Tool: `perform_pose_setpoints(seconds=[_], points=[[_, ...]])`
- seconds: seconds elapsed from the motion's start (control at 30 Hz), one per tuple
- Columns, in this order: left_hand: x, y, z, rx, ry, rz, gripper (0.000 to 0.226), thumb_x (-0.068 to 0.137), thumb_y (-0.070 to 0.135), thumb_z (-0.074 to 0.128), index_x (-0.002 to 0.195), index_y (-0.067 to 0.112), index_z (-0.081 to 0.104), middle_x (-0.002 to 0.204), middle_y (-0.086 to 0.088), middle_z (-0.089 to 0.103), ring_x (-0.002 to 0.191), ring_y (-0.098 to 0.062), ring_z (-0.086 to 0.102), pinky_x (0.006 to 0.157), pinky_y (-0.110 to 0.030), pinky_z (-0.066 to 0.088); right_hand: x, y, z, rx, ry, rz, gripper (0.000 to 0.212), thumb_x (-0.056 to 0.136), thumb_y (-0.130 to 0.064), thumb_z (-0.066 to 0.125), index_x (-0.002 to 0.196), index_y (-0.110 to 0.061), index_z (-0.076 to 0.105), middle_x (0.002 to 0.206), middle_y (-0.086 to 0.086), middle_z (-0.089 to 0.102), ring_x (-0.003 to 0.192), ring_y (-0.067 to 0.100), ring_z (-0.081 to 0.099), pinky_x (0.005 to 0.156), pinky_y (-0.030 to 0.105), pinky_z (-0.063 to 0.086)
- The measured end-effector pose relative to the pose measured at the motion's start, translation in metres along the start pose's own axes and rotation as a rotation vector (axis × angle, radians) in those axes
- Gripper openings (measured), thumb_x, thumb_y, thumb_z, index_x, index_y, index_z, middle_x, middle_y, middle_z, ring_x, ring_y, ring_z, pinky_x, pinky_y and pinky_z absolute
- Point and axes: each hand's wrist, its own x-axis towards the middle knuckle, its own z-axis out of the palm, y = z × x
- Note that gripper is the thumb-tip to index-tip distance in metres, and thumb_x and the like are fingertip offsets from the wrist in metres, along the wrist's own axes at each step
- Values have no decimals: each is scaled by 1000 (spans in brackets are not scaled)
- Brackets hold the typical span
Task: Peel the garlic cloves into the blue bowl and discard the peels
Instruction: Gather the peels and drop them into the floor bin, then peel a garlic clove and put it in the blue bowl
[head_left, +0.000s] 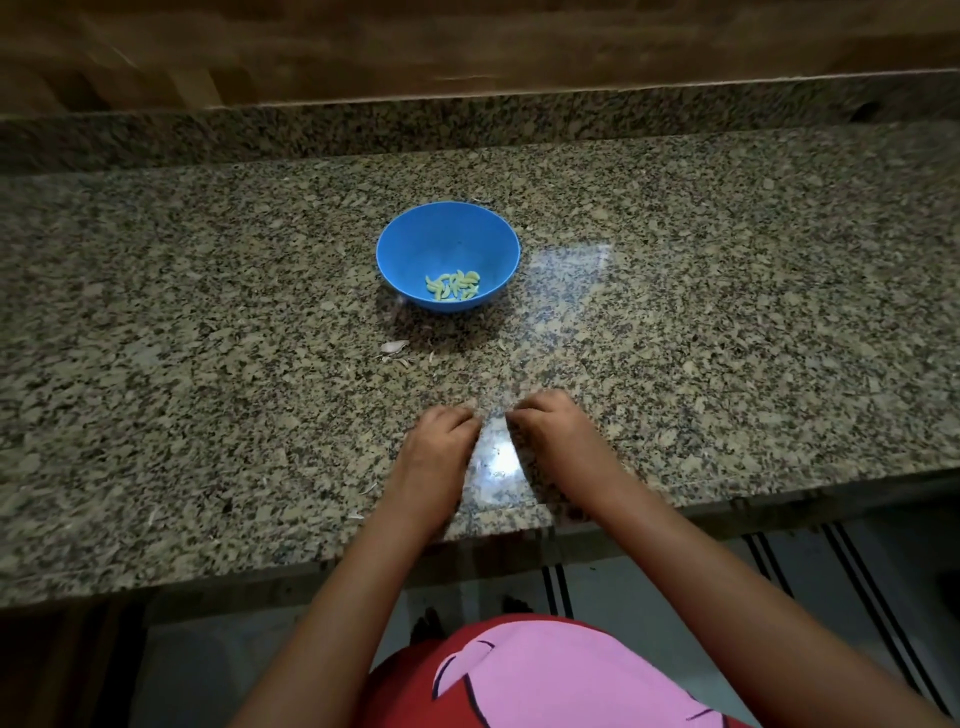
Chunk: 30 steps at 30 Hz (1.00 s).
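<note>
A blue bowl (415, 244) stands on the granite counter (727, 322) near its middle, with several pale peeled garlic cloves (453, 285) at its bottom. A whitish piece of garlic peel (395, 346) and small scraps lie just in front of the bowl. My left hand (439, 436) and my right hand (550, 421) rest knuckles-up on the counter closer to me, side by side and a little apart, fingers curled under. What the fingers hold, if anything, is hidden.
A granite backsplash ledge (467, 117) and a wooden wall run behind the counter. Tiny peel flakes (366, 488) dot the counter near its front edge (519, 530). Below are a tiled floor and my red and pink shirt (545, 675).
</note>
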Motion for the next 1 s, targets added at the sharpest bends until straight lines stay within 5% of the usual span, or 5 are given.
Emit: perform_pose_setpoints(seconds=[0.2,0.37,0.47,0.67,1.0], points=[[-5,9,0,75,53,-96,25,89,-2,55,110,7,65,110,-5,61,101,-17,50,81,-27,50,-8,-6,16,13,25,-40,17,85,0,57,100,-2,65,100,11,60,98,23,47,74,19,28],[-14,13,-14,-173,123,-355,17,89,6,58,103,10,67,100,0,62,87,-8,53,73,-12,44,-8,-28,15,413,41,163,9,85,-3,61,89,-10,66,88,2,63,81,12,56,74,13,44],[-38,7,-41,-640,319,-663,16,83,2,65,89,15,71,84,6,67,71,0,60,61,-10,50,-5,-59,17,768,-67,298,20,84,2,62,76,-17,64,76,1,64,71,12,60,69,28,51],[-144,-34,-82,-1285,844,-1001,19,82,-12,60,78,6,66,72,0,68,65,-6,62,65,-15,53,-14,-162,65,1036,-405,312,23,82,11,61,74,-11,63,63,2,63,52,7,59,57,20,51],[-427,-123,-124,-1349,1384,-1302,12,86,-9,57,94,-5,65,81,-8,65,57,-1,63,59,-11,51,-110,-387,240,968,-906,238,20,84,12,57,74,-5,60,71,6,59,67,14,57,69,21,50]])
